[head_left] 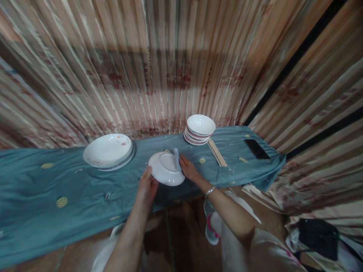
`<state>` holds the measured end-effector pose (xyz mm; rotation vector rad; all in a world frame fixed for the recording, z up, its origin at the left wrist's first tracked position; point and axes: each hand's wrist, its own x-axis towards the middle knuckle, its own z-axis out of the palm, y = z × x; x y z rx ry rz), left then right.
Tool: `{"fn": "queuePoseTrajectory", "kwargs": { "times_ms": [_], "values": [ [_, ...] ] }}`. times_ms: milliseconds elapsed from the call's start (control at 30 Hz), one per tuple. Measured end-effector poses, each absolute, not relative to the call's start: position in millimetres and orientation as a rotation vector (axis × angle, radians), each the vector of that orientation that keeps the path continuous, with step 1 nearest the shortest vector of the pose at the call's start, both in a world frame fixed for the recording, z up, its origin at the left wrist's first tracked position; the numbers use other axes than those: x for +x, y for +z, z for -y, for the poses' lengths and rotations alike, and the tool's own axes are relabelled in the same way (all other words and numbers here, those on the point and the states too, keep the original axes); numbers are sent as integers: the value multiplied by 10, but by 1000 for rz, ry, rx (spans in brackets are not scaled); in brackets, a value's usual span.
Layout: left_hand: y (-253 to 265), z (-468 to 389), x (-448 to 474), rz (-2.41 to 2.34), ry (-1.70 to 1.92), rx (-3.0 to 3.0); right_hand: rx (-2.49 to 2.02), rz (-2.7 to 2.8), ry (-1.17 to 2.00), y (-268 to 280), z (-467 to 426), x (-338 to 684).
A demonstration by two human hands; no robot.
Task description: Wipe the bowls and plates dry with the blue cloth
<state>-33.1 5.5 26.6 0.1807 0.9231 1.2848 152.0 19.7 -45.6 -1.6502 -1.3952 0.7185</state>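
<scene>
A white plate (161, 177) is tilted above the front of the table, its underside with the round foot ring turned up toward me. My left hand (148, 181) grips its left edge, thumb on top. At the right edge, my right hand (188, 167) is closed, with a bracelet on the wrist. Beside those fingers, a pale bluish, narrow, spoon-like thing (176, 159) lies against the plate's underside; its exact kind is unclear. A stack of larger white plates (109, 149) with a flower print sits to the left of the hands.
Behind my right hand stands a stack of white bowls (200, 128) with red bands. Wooden chopsticks (217, 153) lie beside it, and a black phone (256, 149) is farther right. A blue-green patterned cloth (85, 189) covers the table; pleated curtains (170, 75) hang behind.
</scene>
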Motion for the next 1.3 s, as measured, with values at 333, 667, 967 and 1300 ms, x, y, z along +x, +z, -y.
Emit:
{"fn": "queuePoseTrajectory", "kwargs": {
  "times_ms": [333,667,967,1300],
  "values": [
    [223,-114,-379,-971,1333,147,-1545,1600,445,-701,404,1195],
    [152,-75,-371,-909,1302,330,-1340,2127,-67,-420,545,985],
    [253,61,-316,-864,1234,470,-1317,2186,-135,-125,458,948],
    [328,185,-238,-725,1141,619,-1327,2052,-74,152,391,1094]
  ]
}}
